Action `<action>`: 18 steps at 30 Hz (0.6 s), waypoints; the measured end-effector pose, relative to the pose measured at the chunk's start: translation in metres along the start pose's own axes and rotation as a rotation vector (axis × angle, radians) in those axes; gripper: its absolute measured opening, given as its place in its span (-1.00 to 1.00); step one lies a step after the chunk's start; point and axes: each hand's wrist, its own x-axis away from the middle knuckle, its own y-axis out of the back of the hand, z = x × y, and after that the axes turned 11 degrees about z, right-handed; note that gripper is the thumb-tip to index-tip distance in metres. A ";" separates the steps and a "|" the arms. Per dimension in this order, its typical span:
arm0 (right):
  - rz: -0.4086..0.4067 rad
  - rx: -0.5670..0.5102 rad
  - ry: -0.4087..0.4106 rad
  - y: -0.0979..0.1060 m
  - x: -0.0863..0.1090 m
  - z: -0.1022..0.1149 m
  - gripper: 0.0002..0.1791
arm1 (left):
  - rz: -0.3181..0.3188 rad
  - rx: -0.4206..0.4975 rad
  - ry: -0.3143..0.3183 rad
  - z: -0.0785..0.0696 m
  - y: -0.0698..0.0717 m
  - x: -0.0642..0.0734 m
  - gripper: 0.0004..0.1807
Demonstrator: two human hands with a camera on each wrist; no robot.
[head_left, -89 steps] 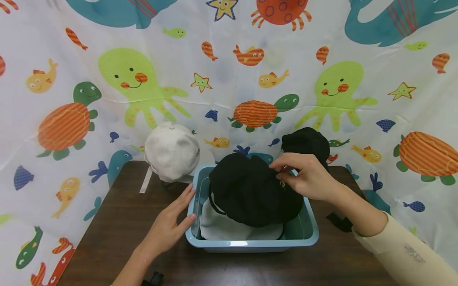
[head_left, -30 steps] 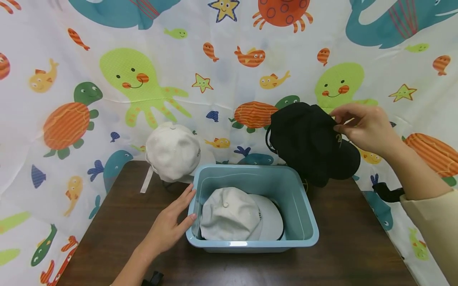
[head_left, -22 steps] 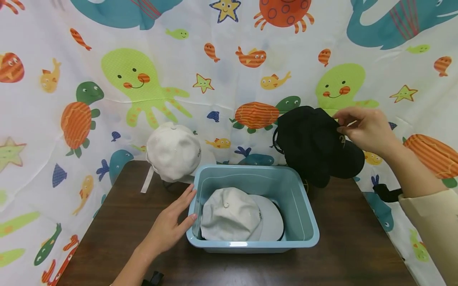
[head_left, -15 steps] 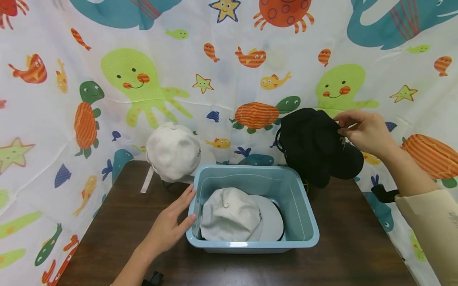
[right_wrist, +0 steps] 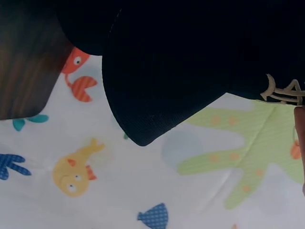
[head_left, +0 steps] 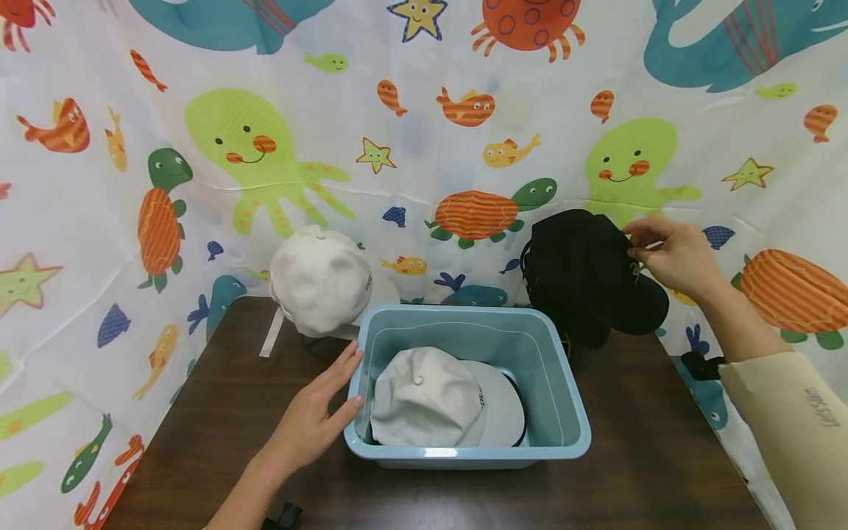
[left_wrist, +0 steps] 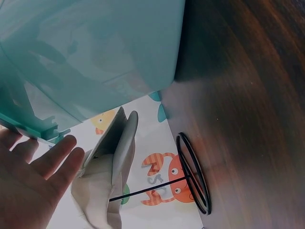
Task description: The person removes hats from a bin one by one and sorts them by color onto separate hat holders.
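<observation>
With thumb and fingertips, my right hand (head_left: 679, 254) pinches the front of a black baseball cap (head_left: 573, 269) beside its gold lettering, at the back right. The cap's brim (right_wrist: 157, 81) fills much of the right wrist view; a second dark rounded brim (right_wrist: 86, 28) shows beside it. My left hand (head_left: 311, 416) rests with extended fingers on the left rim of a blue plastic bin (head_left: 467, 454). A pale grey cap (head_left: 427, 397) lies inside the bin, its brim to the right. The other black cap at the back right is mostly hidden behind the held one.
A white cap (head_left: 318, 283) sits at the back left on a black wire stand (left_wrist: 193, 174), its strap hanging down. The dark wooden table (head_left: 636, 442) ends at a sea-animal curtain (head_left: 424, 110) close behind the caps.
My right hand has lifted the black cap out of the bin to the back right, over the other black cap, then lowered it slightly. My left hand has stayed at the rim.
</observation>
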 end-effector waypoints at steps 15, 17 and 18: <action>0.000 0.024 0.024 -0.013 -0.006 -0.020 -0.72 | -0.015 -0.023 0.006 -0.003 -0.004 0.003 -0.29; 0.002 0.031 0.022 -0.014 -0.006 -0.022 -0.72 | -0.011 -0.028 0.015 -0.004 -0.005 0.004 -0.29; 0.001 0.036 0.023 -0.014 -0.006 -0.022 -0.72 | -0.009 -0.032 0.020 -0.004 -0.005 0.004 -0.29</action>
